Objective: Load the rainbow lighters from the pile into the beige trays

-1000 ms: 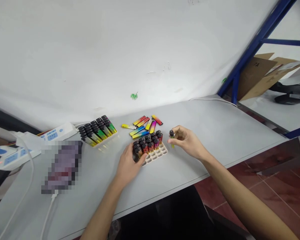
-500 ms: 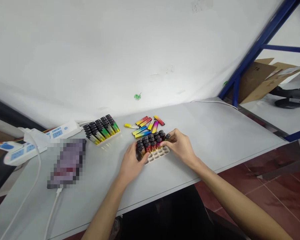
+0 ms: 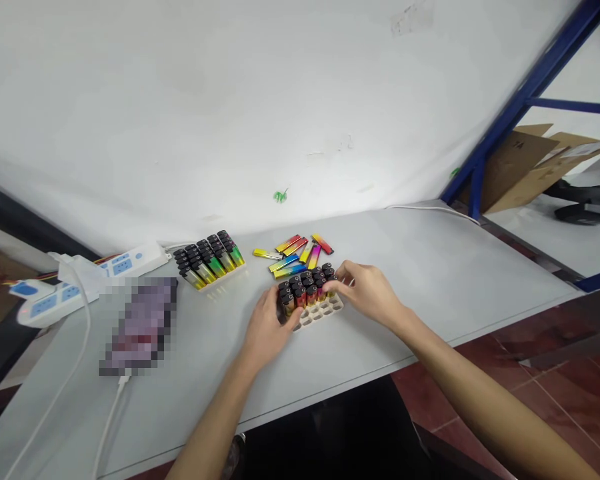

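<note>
The right hand point(image 3: 373, 290) has its fingertips point(image 3: 341, 280) drawn together at the right end of the lighters point(image 3: 307, 285) that stand in the tray point(image 3: 323, 310). The spot is too small to tell whether they pinch one lighter or only press on its black cap. The left hand point(image 3: 267, 327) is curled around the tray's left end, thumb and fingers closed against it and against the nearest lighters.

The tray lies on the table point(image 3: 430, 267), in the middle and near the front edge. Its far rows are filled with upright lighters, black caps up; the near row of pockets shows bare.

Just behind it, loose lighters point(image 3: 297, 253) lie flat in a scatter of yellow, red, blue and pink. To the left, well apart, a second tray point(image 3: 210, 259) holds rows of black-capped lighters, tilted back. Farther left lie white power strips point(image 3: 125, 263) and a blurred phone point(image 3: 140, 327) with a white cable point(image 3: 107, 427) running from it towards the table's front edge. At the far right a blue rack point(image 3: 520, 100) stands with cardboard point(image 3: 530, 160) behind it.
</note>
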